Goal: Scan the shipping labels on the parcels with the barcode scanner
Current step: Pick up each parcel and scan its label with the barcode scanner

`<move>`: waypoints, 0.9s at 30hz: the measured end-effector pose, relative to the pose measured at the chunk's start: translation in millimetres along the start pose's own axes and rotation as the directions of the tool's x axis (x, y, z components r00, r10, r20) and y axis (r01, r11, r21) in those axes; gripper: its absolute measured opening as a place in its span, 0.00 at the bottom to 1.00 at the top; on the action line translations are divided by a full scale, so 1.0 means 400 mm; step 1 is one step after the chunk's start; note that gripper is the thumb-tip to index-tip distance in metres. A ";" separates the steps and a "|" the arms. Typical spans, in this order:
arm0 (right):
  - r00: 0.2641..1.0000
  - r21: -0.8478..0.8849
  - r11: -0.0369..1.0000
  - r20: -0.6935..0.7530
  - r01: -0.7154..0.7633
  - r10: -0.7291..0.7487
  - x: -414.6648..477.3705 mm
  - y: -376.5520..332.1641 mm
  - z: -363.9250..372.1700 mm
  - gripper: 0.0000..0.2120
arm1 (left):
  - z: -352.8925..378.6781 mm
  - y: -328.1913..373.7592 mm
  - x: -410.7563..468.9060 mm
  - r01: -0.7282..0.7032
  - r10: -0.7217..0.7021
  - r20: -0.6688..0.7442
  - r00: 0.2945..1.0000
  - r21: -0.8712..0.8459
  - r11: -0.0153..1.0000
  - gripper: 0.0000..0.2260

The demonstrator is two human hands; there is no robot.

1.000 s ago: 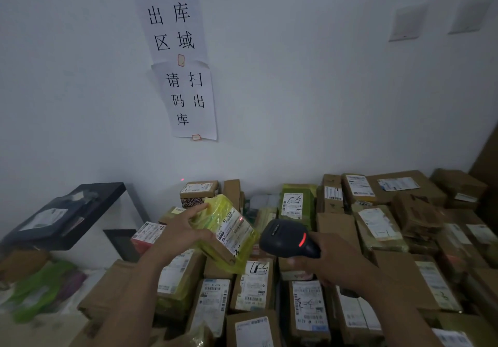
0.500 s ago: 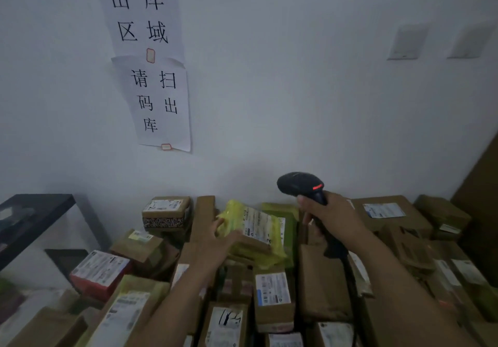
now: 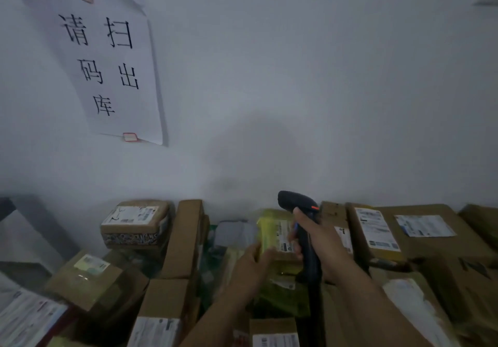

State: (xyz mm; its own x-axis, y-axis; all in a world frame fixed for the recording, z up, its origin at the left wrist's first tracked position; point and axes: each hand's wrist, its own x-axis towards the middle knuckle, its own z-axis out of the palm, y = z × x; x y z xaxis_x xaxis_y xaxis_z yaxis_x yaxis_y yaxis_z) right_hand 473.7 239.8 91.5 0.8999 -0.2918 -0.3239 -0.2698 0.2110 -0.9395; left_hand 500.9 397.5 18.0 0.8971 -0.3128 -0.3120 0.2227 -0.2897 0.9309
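Grips the scanner [image 3: 295, 202] by its handle in the right hand [image 3: 320, 239], fingers curled tight round it, head tilted up and away from any label. Holds the yellow parcel [image 3: 272, 228] just left of the scanner with the left hand [image 3: 250, 263], fingers clamped on its near edge. Seems between scans; next calls for bringing the head down onto a label [image 3: 285, 235].

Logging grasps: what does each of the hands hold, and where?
Left hand holds the yellow parcel by its near edge; right hand grips the barcode scanner by its handle.
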 end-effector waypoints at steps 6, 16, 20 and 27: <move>0.989 -0.031 0.999 0.149 -0.007 0.012 0.066 0.055 0.060 0.17 | -0.136 -0.045 0.135 -0.042 0.103 -0.245 0.964 0.242 0.969 0.17; 0.994 -0.005 1.000 0.108 -0.007 0.008 0.082 0.062 0.007 0.20 | -0.222 -0.181 0.399 0.073 0.018 -0.090 0.996 0.900 0.429 0.30; 0.988 -0.031 1.000 0.154 -0.006 0.011 0.083 0.061 0.002 0.22 | -0.240 -0.183 0.466 -0.044 -0.021 0.051 0.998 0.964 0.261 0.37; 0.986 0.009 1.000 0.167 0.017 -0.018 0.094 0.076 -0.005 0.24 | -0.249 -0.195 0.523 -0.146 -0.017 0.157 0.987 0.950 0.277 0.35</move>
State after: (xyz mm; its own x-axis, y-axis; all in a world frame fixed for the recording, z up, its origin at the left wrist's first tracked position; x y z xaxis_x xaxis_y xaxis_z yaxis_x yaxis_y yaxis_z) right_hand 498.7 233.2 50.4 0.9492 -0.1359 -0.2840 -0.2516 0.2147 -0.9437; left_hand 709.2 444.6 -100.8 0.8220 -0.4458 -0.3542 -0.4316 -0.8936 0.1230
